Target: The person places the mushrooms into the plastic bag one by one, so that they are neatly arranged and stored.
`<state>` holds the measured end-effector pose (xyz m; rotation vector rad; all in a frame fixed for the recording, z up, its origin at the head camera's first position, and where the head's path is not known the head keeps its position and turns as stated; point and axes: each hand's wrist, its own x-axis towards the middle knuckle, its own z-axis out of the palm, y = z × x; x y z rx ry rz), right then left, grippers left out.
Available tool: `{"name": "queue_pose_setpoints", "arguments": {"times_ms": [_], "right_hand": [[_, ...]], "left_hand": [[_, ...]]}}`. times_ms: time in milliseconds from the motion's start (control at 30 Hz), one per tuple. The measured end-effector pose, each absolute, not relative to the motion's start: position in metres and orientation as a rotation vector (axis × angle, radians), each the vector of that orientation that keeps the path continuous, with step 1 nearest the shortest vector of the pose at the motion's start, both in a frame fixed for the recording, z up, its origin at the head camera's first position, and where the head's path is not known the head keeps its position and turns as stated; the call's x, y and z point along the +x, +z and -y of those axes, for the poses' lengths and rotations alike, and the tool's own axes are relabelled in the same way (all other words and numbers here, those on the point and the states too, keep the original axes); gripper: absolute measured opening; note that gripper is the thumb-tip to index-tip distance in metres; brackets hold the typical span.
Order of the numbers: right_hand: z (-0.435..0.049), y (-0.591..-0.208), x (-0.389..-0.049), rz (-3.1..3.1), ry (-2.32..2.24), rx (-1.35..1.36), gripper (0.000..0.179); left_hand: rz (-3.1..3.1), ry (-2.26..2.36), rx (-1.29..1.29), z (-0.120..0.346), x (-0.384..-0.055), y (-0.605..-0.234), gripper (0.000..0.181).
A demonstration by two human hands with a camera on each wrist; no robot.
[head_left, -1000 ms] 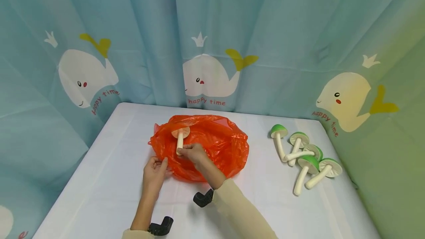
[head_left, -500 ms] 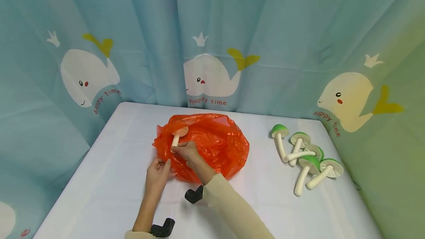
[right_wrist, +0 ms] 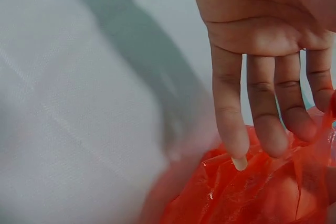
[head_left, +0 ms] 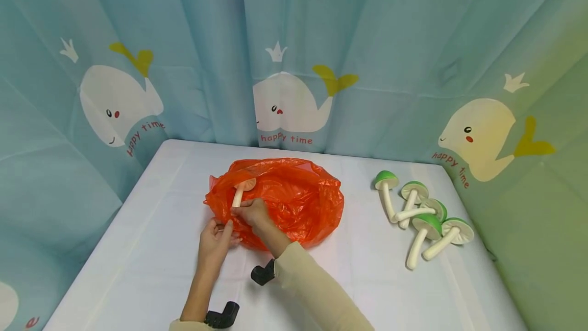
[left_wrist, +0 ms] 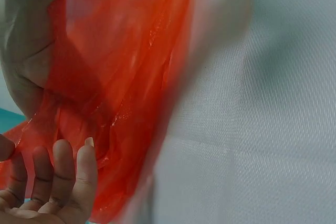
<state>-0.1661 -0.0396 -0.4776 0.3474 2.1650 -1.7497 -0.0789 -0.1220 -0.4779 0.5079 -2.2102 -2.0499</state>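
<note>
A toy mushroom point(head_left: 238, 197) with a white stem and pale cap underside leans inside the left part of a red plastic bag point(head_left: 328, 206). My right hand point(head_left: 257, 215) reaches over the bag's front and pinches the lower stem. At the bag's left front, my left hand point(head_left: 213, 244) pinches the rim between thumb and index finger. In the left wrist view, the other fingers point(left_wrist: 64, 171) are loosely bent beside the red film point(left_wrist: 121, 66), and the right hand point(left_wrist: 26, 51) is partly behind it. The right wrist view shows the left hand point(right_wrist: 252, 51); the mushroom is hidden there.
Several green-capped toy mushrooms point(head_left: 426, 226) lie in a loose pile on the white table point(head_left: 367, 280), right of the bag. A blue curtain point(head_left: 390, 55) with printed whales stands behind the table. Black wrist cameras point(head_left: 222, 315) jut out below both hands.
My right hand has moved left with the mushroom, whose cap now sits lower and partly behind the bag's rim. My left hand stays at the bag's left front. The mushroom pile is unchanged.
</note>
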Motion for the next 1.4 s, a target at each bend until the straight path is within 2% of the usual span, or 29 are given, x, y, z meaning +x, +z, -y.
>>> {"name": "queue_pose_setpoints", "arguments": {"times_ms": [500,933,1400], "right_hand": [[0.041,-0.471,-0.162,-2.138,-1.794,0.27,0.017],[0.048,-0.477,-0.16,-2.12,-1.809,0.246,0.014],[0.05,-0.494,-0.159,-2.256,-1.666,0.169,0.013]], "left_hand": [[2.192,-2.093,0.493,0.122,-0.078,-0.478,0.037],[2.167,-2.083,0.488,0.123,-0.077,-0.481,0.031],[2.175,-2.126,0.522,0.126,-0.076,-0.483,0.038]]}}
